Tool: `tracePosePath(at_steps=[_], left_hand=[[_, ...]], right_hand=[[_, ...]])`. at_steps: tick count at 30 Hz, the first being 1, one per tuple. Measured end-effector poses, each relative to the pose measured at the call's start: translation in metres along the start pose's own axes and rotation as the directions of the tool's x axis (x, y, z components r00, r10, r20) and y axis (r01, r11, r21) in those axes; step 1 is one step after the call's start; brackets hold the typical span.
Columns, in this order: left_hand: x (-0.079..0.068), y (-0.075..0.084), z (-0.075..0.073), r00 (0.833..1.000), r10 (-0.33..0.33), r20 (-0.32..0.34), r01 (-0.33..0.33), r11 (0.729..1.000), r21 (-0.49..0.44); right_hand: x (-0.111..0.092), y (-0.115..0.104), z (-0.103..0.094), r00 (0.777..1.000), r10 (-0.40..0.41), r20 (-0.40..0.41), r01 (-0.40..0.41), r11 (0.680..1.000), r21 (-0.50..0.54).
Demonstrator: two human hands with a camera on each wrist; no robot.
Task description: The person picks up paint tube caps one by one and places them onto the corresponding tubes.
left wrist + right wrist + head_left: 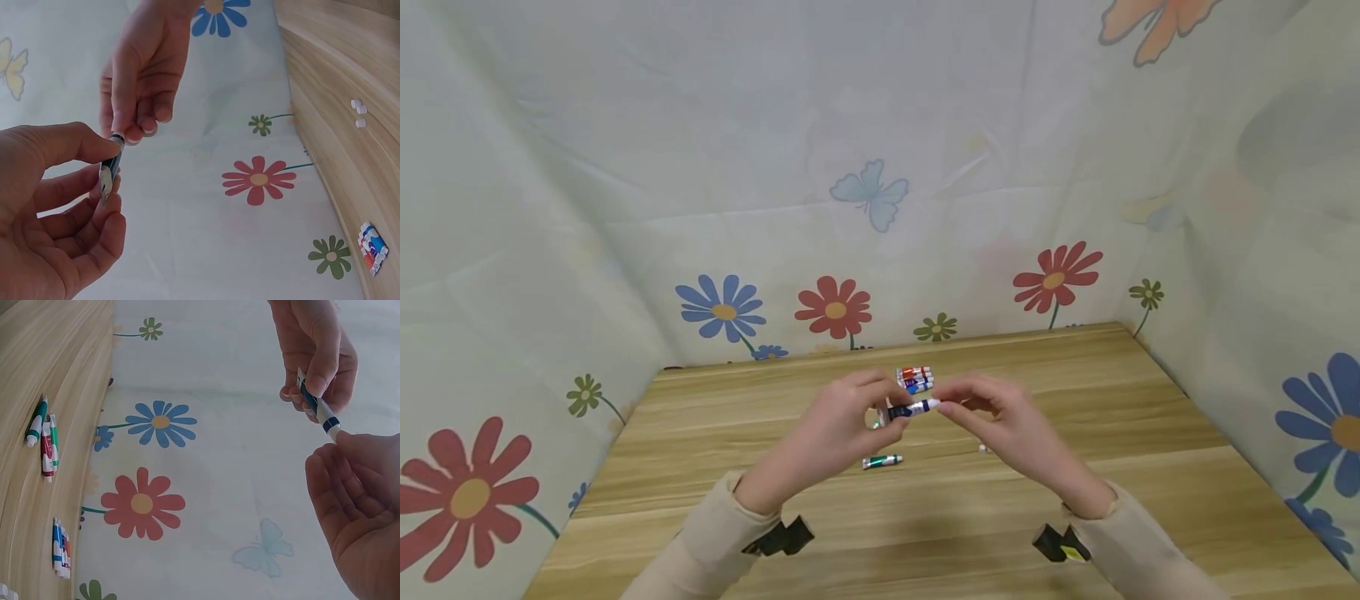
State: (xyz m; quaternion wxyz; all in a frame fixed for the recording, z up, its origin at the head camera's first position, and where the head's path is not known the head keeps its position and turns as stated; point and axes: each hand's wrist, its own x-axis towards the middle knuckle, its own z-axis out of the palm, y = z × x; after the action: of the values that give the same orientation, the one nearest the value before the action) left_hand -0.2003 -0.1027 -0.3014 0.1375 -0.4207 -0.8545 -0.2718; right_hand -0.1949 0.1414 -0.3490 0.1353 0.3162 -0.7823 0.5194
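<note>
Cloth (760, 125), pale and patterned, hangs behind the wood-grain bench (1150, 417) and along both its sides. Two cream sleeves (700, 542) reach in from the near edge, and the person's left hand (853, 417) and right hand (1003, 412) meet above the bench top. Beyond them, a cluster of tubes (916, 372) in red, orange and blue lies toward the bench's back edge.

The dark-blue tube (901, 411) is up in the air between the hands. Its long axis runs from one hand to the other, and that line seems the relation that matters most: the body lies in the left hand, and the white end points straight at the right. The left thumb and fingers grip the body; the right thumb and fingers pinch the white tip, so neither hand is the nearer.

A green tube (882, 461) lies on the near side, with a red tube (47, 453) and a paler green tube (54, 434) side by side near it. Smallest are three white caps (361, 110), loose on the bench.
</note>
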Motion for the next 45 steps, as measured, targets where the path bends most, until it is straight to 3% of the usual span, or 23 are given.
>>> tracePosePath(at_steps=[5, 15, 22, 26, 31, 36, 45], left_hand=[[-0.002, 0.003, 0.001, 1.0, 0.015, 0.0, -0.015, 0.999, 0.032], [-0.002, 0.012, 0.006, 0.991, 0.13, -0.038, -0.121, 0.973, 0.197], [-0.001, 0.01, 0.008, 0.989, 0.136, -0.05, -0.125, 0.975, 0.182], [0.0, 0.006, 0.006, 0.994, 0.1, -0.048, -0.093, 0.988, 0.124], [-0.002, 0.0, 0.0, 1.0, 0.016, -0.008, -0.016, 1.0, 0.014], [-0.003, -0.005, -0.004, 0.999, -0.04, 0.037, 0.043, 0.997, -0.063], [-0.003, -0.002, -0.004, 0.996, -0.042, 0.073, 0.048, 0.996, -0.075]], right_hand=[[0.0, 0.0, 0.003, 1.0, 0.018, -0.003, -0.018, 1.0, -0.021], [0.002, -0.002, 0.008, 0.997, 0.072, -0.004, -0.072, 0.997, -0.018], [0.003, 0.0, 0.01, 0.994, 0.109, -0.014, -0.109, 0.994, -0.03], [0.001, 0.0, 0.007, 0.993, 0.113, -0.032, -0.115, 0.992, -0.047], [-0.002, -0.001, 0.003, 1.0, 0.005, -0.028, -0.008, 0.996, -0.093], [-0.002, -0.001, 0.002, 0.992, -0.128, -0.007, 0.126, 0.986, -0.113], [-0.002, 0.003, 0.007, 0.988, -0.156, -0.007, 0.154, 0.981, -0.121]])
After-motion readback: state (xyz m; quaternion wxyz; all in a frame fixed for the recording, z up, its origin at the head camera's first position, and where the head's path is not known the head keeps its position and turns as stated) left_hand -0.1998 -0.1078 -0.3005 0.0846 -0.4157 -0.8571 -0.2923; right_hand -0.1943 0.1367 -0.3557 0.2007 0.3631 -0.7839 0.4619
